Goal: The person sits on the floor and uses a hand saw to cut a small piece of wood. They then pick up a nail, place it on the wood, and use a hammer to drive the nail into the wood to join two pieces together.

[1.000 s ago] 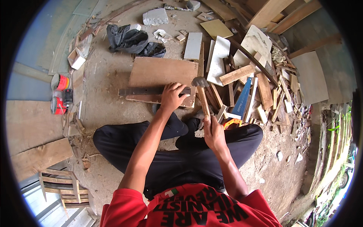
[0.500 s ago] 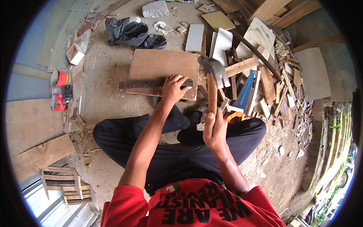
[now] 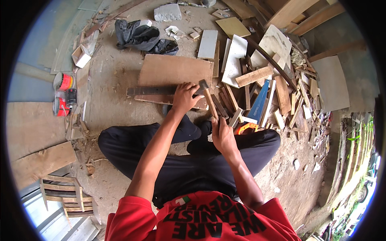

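Note:
In front of my crossed legs, a flat brown board [image 3: 177, 69] has a long dark wooden strip [image 3: 150, 91] lying across its near part. My left hand [image 3: 186, 97] presses and grips the strip near its right end, fingers curled over it and thumb out to the right. Whether a nail is between those fingers cannot be made out. My right hand [image 3: 224, 135] is closed round the wooden handle of a hammer [image 3: 210, 100]. The hammer's dark head is down at the strip's right end, just right of my left fingertips.
To the right, a handsaw [image 3: 259, 102] with blue blade and orange handle lies among scrap wood [image 3: 283, 94]. Black plastic bags [image 3: 138, 36] and a pale block [image 3: 167, 13] sit beyond the board. Red cans [image 3: 62, 106] stand at the left, near a slatted wooden piece [image 3: 64, 195].
The hammer has swung down and to the left, from raised toward the camera to the strip's right end. My left hand stays on the strip.

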`<state>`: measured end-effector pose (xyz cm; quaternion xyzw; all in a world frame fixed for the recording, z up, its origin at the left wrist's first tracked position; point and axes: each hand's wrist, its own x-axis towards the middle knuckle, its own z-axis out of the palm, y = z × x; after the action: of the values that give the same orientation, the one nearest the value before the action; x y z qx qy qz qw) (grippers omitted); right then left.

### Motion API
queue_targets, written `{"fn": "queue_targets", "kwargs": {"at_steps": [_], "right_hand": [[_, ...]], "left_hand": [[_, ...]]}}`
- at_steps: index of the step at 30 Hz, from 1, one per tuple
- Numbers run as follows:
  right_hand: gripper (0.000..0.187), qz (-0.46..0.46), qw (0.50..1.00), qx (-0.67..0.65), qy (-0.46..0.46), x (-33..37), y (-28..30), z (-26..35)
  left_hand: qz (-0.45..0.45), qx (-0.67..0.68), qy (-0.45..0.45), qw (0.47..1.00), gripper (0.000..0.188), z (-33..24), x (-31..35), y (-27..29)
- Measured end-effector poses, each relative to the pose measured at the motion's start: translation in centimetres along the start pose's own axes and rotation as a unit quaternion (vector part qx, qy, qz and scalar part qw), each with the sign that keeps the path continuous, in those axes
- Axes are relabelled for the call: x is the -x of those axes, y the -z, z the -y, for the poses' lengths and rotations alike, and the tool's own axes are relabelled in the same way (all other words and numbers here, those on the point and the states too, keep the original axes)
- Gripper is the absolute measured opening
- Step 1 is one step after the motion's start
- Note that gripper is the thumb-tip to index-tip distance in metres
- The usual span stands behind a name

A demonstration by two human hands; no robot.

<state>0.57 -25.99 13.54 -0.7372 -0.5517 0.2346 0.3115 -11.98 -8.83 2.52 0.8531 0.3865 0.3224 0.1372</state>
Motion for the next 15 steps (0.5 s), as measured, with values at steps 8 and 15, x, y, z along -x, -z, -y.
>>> {"fn": "queue_targets", "kwargs": {"at_steps": [8, 15], "right_hand": [[0.021, -0.021, 0.998, -0.058, 0.007, 0.6, 2.1, 2.8], [0.025, -0.014, 1.0, -0.02, -0.001, -0.5, 2.2, 1.1]], "left_hand": [[0.013, 0.016, 0.004, 1.0, 0.042, 0.3, 0.2, -0.2], [0.013, 0.021, 0.011, 1.0, 0.042, 0.2, -0.7, 0.2]]}}
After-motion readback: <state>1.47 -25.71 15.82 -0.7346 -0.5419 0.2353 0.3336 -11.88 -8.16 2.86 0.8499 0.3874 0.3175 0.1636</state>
